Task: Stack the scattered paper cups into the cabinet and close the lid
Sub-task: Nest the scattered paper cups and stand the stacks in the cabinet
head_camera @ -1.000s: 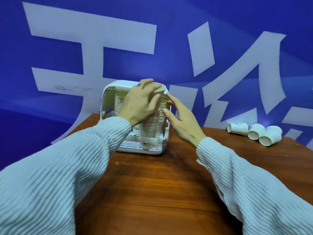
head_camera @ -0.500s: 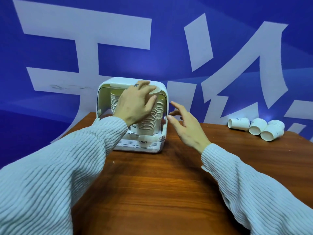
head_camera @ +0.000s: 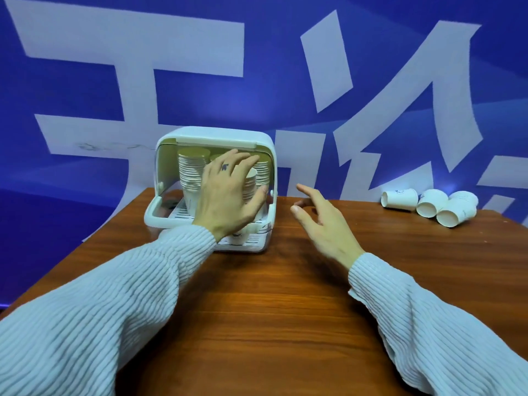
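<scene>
The left hand (head_camera: 225, 195) wraps a stack of cups (head_camera: 251, 187) inside the open-fronted cabinet (head_camera: 217, 135), fingers curled round it, just under the raised lid's edge (head_camera: 215, 144). A taller stack (head_camera: 191, 172) stands left of the grip. The right hand (head_camera: 323, 221) hovers spread, holding nothing, over bare table (head_camera: 285, 310) — 3 loose cups (head_camera: 428, 205) lie well right, near the far edge.

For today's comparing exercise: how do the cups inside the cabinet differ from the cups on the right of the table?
The cups in the cabinet stand nested in tall stacks; the loose cups lie on their sides, unstacked. The cabinet shelters its stacks; the loose cups lie on the bare table. Both are white paper cups.
</scene>
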### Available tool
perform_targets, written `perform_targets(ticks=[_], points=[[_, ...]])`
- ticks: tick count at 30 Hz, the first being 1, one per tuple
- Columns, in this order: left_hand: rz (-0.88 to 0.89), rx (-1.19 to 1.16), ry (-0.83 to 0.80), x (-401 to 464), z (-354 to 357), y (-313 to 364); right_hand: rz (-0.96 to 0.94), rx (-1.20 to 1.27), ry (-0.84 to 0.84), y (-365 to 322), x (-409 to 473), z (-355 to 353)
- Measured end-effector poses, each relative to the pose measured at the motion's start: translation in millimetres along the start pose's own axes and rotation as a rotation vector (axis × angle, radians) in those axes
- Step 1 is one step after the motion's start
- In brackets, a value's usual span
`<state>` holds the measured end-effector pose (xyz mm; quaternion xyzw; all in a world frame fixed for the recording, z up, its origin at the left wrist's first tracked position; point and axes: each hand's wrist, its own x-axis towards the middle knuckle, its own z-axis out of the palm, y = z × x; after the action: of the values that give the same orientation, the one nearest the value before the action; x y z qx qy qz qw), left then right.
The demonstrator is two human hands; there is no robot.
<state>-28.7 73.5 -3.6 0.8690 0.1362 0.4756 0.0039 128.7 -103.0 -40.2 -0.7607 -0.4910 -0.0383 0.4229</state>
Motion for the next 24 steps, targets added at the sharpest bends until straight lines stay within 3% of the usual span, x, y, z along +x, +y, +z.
perform_targets(ticks=[2, 7, 18, 24], points=[[0.071, -0.051, 0.047, -2, 14, 23, 0.028, -0.018, 0.007, 11, -5, -10], [0.163, -0.224, -0.093, -2, 68, 96, 0.131, -0.033, 0.084, 53, -24, -49], [0.071, -0.458, -0.398, 8, 186, 213, 0.425, -0.313, 0.338, 182, -49, -156], [-0.039, -0.522, -0.492, 24, 246, 245, 0.563, -0.326, 0.473, 237, -31, -184]])
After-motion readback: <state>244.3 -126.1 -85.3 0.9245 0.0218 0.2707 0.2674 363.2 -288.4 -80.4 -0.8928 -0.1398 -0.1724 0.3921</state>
